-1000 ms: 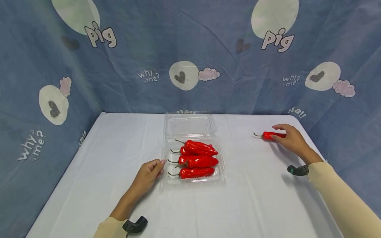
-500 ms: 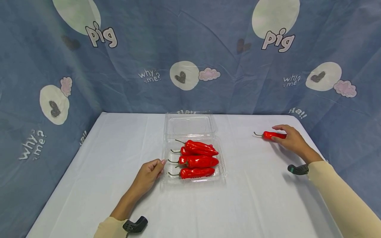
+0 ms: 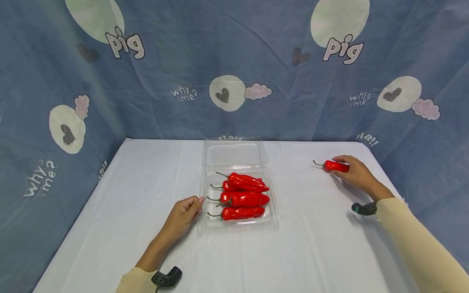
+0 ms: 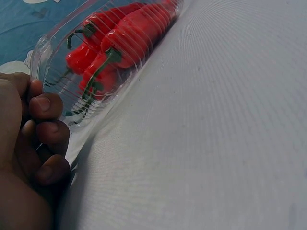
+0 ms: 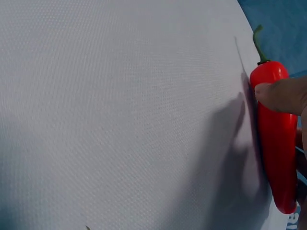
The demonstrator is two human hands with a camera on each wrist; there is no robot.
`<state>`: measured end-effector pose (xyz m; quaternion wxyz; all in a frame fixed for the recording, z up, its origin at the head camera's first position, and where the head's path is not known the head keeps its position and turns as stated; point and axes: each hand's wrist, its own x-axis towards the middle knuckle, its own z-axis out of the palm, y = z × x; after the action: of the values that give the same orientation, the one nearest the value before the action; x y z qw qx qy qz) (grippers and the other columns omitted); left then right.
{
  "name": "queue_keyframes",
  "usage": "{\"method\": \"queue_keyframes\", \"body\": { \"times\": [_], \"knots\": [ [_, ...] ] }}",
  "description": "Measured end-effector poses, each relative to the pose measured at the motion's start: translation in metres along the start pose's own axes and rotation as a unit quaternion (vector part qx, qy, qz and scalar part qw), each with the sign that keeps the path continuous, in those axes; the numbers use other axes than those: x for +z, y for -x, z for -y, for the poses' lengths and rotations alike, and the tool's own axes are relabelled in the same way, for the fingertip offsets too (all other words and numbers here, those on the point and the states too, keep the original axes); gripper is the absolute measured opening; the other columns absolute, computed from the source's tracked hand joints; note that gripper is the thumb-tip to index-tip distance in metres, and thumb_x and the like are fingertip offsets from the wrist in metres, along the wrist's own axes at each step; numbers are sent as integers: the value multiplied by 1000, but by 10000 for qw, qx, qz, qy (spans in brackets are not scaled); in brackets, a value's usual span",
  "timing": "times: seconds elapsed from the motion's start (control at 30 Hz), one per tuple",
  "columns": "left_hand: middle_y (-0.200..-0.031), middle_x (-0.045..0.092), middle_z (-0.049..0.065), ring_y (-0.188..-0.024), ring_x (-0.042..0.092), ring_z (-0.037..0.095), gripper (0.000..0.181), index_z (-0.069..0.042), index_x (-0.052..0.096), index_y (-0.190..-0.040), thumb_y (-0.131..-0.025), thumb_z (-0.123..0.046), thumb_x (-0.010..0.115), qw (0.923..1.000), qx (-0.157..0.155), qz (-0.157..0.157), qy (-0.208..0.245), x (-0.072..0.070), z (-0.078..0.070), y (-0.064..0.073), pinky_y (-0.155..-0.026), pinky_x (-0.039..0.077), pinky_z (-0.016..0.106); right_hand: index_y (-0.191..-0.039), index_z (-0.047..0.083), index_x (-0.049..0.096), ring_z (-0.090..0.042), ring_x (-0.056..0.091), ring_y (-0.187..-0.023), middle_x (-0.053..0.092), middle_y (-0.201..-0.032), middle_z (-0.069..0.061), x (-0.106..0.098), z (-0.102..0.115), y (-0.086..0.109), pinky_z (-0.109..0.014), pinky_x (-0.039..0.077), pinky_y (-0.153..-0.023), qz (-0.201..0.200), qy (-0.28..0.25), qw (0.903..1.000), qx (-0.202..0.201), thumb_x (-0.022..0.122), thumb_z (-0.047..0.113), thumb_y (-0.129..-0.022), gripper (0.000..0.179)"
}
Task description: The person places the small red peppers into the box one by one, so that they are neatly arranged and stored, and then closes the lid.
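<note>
Several red chili peppers with green stems lie in a clear plastic clamshell container, its lid folded back behind it. At the container's left edge, my left hand pinches the rim between thumb and curled fingers; the left wrist view shows the ribbed wall right at the fingertips. Far to the right, my right hand grips a single red chili pepper, stem pointing left. In the right wrist view the thumb lies across this pepper, and the other fingers are mostly hidden behind it.
A white cloth covers the table. Behind and at both sides hangs a blue printed curtain, meeting the table's back edge. Each wrist carries a small dark device.
My right hand has closed further round the single pepper and shifted slightly left, the pepper's stem end tipping up a little. My left hand and the container have stayed in place.
</note>
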<state>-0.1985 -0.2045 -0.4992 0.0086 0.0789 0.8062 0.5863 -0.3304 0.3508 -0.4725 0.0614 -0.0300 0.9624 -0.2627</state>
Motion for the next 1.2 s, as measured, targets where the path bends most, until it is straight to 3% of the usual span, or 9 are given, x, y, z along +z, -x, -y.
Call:
{"method": "queue_keyframes", "body": {
  "times": [0.13, 0.27, 0.5, 1.2],
  "knots": [
    [-59, 43, -1, -54, 36, 5, 37, -1, 52, -70, -105, -14, 54, 10000, 12, 72, 42, -1, -18, 5, -51, 30, 22, -143, 2, 46, -49, 38, -131, 41, -146, -30, 2, -1, -1, -64, 33, -108, -8, 47, 10000, -35, 73, 24, -94, 60],
    [-59, 43, -2, -54, 37, 4, 37, -1, 52, -70, -105, -13, 55, 9999, 94, 102, 80, -1, -27, 7, -50, 31, 23, -142, 2, 47, -49, 39, -129, 43, -144, -31, 3, -2, 0, -65, 32, -109, -50, 73, 9999, -73, 72, 20, -94, 57],
    [-58, 42, -1, -54, 35, 4, 38, -1, 52, -70, -105, -14, 54, 10000, 42, 48, 57, 0, -24, 6, -51, 29, 22, -141, 1, 49, -49, 40, -129, 44, -143, -30, 6, -2, 0, -65, 31, -109, -188, 176, 9996, -142, 72, 15, -93, 55],
    [-58, 42, -1, -54, 36, 4, 38, 1, 53, -70, -105, -13, 54, 10000, 20, 48, 64, -1, -27, 7, -51, 30, 22, -141, 1, 48, -48, 41, -128, 45, -143, -30, 6, 2, 3, -65, 33, -108, -140, 149, 9997, -165, 72, 18, -94, 56]
  ]
}}
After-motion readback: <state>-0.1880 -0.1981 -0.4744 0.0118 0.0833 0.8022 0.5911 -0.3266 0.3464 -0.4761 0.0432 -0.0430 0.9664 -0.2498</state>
